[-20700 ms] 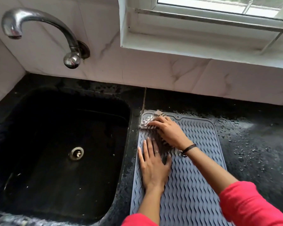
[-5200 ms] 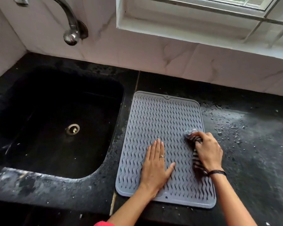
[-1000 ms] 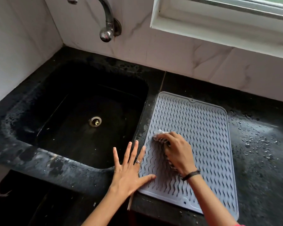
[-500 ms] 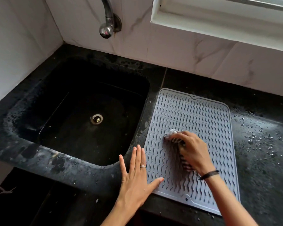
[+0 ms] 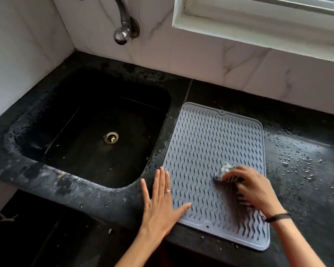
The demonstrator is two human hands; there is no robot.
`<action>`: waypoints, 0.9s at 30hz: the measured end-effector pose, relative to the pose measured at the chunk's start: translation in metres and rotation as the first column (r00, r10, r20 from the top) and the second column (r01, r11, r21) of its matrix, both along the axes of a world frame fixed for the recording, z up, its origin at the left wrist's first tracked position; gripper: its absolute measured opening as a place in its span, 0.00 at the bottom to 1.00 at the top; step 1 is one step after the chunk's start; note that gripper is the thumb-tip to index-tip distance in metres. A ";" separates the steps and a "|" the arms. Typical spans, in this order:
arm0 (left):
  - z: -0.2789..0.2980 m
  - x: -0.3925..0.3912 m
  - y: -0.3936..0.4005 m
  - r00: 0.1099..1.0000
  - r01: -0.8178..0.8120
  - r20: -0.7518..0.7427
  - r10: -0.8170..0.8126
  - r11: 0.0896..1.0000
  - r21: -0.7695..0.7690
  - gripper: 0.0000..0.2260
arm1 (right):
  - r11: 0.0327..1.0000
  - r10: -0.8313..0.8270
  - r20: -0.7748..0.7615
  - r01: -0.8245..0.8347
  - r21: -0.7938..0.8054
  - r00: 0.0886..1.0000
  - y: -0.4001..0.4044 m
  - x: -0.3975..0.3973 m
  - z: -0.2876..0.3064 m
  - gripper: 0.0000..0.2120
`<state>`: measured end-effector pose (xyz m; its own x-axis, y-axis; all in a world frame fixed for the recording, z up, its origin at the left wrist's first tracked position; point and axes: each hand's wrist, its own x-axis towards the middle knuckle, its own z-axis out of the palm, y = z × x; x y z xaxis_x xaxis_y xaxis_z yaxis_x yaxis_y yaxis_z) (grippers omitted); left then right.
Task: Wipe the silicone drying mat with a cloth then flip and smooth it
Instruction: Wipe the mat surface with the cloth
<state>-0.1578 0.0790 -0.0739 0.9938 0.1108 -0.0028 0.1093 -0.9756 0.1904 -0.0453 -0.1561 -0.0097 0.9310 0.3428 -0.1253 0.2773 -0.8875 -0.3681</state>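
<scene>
- Silicone drying mat [image 5: 210, 151]: laid flat, ribbed side up, on the black counter [image 5: 307, 180] in the centre-right of the frame, just right of the sink [image 5: 96, 128].
- Long axis is run from the lower frame edge up toward the tiled wall [image 5: 210, 60]; near short edge is closest to both hands.
- Left hand [image 5: 160, 205]: fingers straight and spread, pressed flat across the mat's lower-left edge, half on counter, half on mat.
- Right hand [image 5: 253, 189]: fingers curled round a striped cloth [image 5: 225, 170], pressed onto the mat's lower-right area; motion-blurred.
- Step judged: wiping is under way; flip not yet done.
- For the flip, the near edge is best reached; left hand is already on the corner.
- Water drops are seen on the counter at right.
</scene>
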 end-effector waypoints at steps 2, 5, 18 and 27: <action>0.003 0.008 -0.018 0.999 0.040 0.004 -0.040 0.999 -0.017 0.44 | 0.991 -0.133 0.087 0.131 0.029 0.987 0.012 -0.002 -0.010 0.19; -0.002 0.016 -0.051 0.992 0.126 0.019 -0.126 0.992 -0.028 0.43 | 0.995 -0.030 0.083 0.022 0.096 0.996 0.028 -0.033 -0.015 0.21; -0.011 0.018 -0.071 0.984 0.173 -0.031 -0.173 0.985 -0.006 0.43 | 0.973 -0.229 0.111 0.223 0.061 0.967 0.001 -0.045 -0.016 0.18; 0.001 0.018 -0.084 0.955 0.291 -0.061 -0.289 0.956 0.022 0.41 | 0.978 -0.183 -0.140 0.195 0.073 0.973 -0.061 -0.071 0.004 0.21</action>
